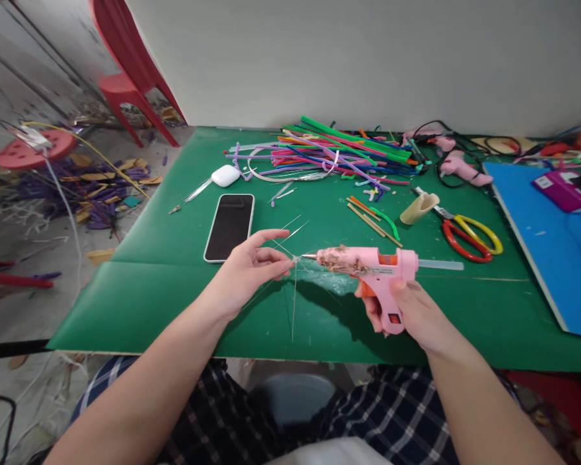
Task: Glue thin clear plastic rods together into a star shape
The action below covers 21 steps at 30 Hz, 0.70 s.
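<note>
My right hand [407, 313] grips the handle of a pink glue gun [368, 265], its nozzle pointing left. A clear glue stick pokes out of the gun's back. The nozzle tip meets a small bundle of thin clear sticks [293, 271] that cross one another. My left hand [252, 265] pinches that bundle where the sticks cross, above the green mat [140, 303].
A black phone [230, 226] and a white earbud case [225, 175] lie left of centre. A heap of coloured pipe cleaners [329, 152] is at the back. Red-and-yellow scissors [469, 236], more pink glue guns [458, 168] and a blue board [552, 252] are right. Red stools [126, 84] stand on the littered floor.
</note>
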Motion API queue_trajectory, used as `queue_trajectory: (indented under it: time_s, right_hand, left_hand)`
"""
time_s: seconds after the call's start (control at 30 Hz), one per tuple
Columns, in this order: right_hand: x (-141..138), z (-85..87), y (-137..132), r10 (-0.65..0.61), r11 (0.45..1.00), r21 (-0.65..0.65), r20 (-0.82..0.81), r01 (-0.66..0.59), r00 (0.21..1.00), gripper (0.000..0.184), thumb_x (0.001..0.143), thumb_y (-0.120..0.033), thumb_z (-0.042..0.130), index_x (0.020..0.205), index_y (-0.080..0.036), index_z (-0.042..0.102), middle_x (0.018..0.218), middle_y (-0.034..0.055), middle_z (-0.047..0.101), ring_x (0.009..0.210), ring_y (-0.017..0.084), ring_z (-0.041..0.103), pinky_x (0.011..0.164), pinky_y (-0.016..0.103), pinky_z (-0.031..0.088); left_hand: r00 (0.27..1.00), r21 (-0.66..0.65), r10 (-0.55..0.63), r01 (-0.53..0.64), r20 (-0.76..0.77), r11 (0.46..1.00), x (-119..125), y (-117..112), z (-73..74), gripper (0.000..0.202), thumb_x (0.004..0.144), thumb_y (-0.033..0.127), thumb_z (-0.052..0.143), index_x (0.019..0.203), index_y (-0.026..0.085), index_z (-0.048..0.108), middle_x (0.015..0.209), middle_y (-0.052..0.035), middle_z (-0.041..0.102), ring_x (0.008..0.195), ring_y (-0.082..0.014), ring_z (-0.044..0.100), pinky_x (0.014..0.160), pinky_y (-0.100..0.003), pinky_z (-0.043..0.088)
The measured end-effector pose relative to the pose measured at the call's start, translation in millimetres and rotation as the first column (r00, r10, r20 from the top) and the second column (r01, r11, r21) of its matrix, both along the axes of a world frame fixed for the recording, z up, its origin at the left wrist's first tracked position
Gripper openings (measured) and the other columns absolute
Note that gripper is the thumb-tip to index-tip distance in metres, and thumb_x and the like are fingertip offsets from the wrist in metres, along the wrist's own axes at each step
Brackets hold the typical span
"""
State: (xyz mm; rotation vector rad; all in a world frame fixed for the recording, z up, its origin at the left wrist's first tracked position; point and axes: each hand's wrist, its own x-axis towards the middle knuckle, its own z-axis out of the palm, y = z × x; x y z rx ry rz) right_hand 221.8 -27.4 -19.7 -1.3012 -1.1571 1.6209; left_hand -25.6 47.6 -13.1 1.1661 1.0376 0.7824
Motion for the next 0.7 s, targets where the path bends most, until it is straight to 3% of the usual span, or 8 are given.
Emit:
queue_trajectory:
  time_s: [0.37,0.7]
  right_hand:
    - [-4.9,5.3,0.6,0.014,0.999,-0.033,0.003,-0.014,1.0,0.06,0.073,-0.072,0.05,0.083,-0.014,0.062,0.059,-0.0013,0.053,0.042,0.006,0.05,0.034,0.016,0.032]
    - [-3.9,-1.3,1.4,0.026,1.0,-0.015,-0.046,-0.027,0.999,0.059,0.075,-0.071,0.049,0.084,-0.015,0.063,0.059,-0.0008,0.053,0.042,0.007,0.05,0.033,0.016,0.031]
  left_hand:
    - [1.0,0.004,-0.006,0.006,-0.008,1.0,-0.3,-0.6,1.9,0.049,0.072,0.025,0.071,0.118,0.021,0.053,0.072,0.0015,0.065,0.069,-0.0128,0.06,0.065,-0.025,0.047]
    - [1.0,0.001,-0.005,0.005,-0.003,1.0,1.2,-0.6,2.1,0.049,0.072,0.025,0.072,0.117,0.021,0.054,0.071,0.0019,0.066,0.069,-0.0122,0.06,0.065,-0.024,0.046]
